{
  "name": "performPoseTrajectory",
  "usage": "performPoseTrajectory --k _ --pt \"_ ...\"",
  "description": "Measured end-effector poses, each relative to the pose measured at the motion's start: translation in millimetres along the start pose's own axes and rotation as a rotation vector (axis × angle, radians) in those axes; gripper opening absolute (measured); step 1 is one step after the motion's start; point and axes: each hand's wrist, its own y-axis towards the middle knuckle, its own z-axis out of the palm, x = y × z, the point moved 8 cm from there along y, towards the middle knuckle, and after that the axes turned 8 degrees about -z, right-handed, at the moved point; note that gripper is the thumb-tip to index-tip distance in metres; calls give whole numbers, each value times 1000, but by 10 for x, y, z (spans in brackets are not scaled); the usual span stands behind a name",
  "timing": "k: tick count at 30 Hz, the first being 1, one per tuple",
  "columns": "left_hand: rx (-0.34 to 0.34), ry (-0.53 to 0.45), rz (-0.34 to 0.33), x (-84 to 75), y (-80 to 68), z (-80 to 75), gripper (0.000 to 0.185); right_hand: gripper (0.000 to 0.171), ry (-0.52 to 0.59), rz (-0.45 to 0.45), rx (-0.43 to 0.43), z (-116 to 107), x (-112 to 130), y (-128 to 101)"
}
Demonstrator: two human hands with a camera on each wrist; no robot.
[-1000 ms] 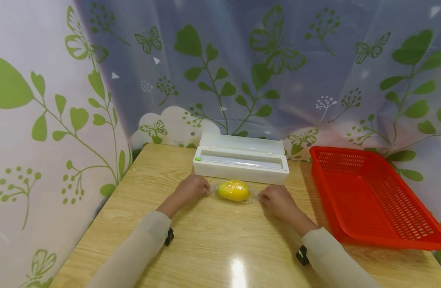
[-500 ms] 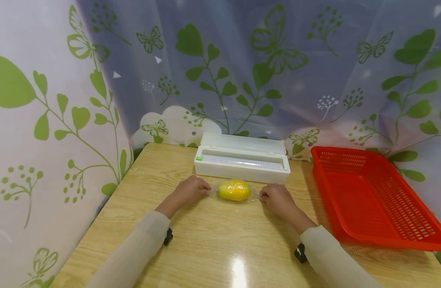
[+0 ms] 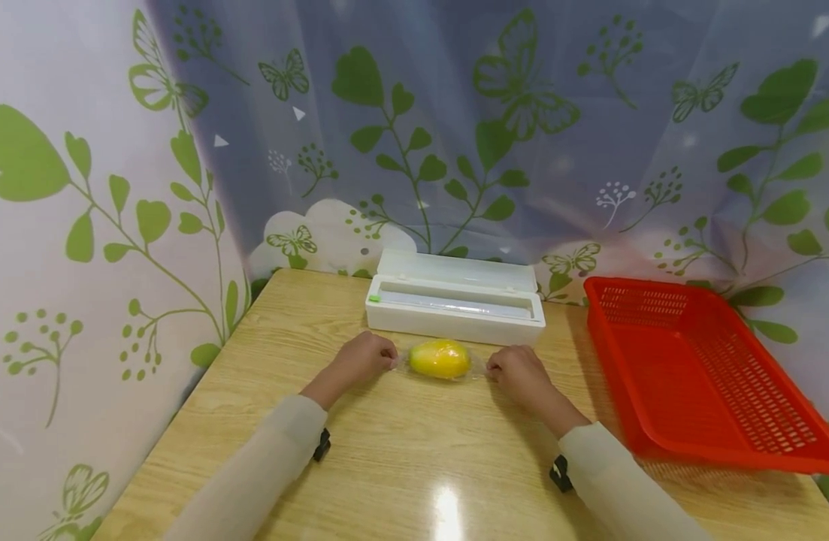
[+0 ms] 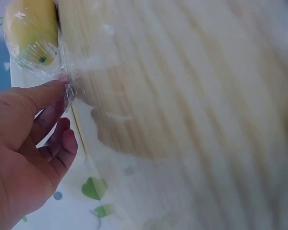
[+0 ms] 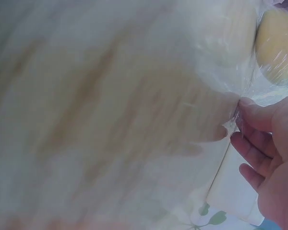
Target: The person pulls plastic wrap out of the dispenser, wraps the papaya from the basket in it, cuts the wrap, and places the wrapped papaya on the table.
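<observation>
A yellow mango (image 3: 440, 359) with a greenish left end lies on its side on the wooden table, wrapped in clear cling film (image 3: 478, 366). The film is gathered into a tail at each end of the fruit. With thumb and fingertips, my left hand (image 3: 361, 358) pinches the left tail, close to the mango's greenish tip in the left wrist view. On the opposite side, my right hand (image 3: 522, 373) pinches the other tail the same way. The right wrist view shows the film (image 5: 237, 115) bunched between thumb and forefinger, while the other fingers curl loosely.
Just behind the mango stands a white cling film dispenser (image 3: 455, 324), its lid (image 3: 458, 270) raised and a roll inside. A red plastic basket (image 3: 698, 376) sits at the right of the table. Behind the table hangs a leaf-patterned curtain (image 3: 441, 173).
Both hands keep their pinch on the film ends with only slight shifts. The mango turns a little in place; the dispenser and basket stay where they were.
</observation>
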Motion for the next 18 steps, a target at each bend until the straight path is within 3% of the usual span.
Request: performPoseTrajectory --k 5,10,18 --pt "-24 49 -20 0 -10 5 10 7 -6 -48 -40 -29 48 -24" --pt "-38 90 -16 -3 -21 -20 12 4 -16 -41 -17 -57 74 -56" --pt "-83 94 -35 -75 -72 -167 24 23 -13 -17 20 -219 143 -43"
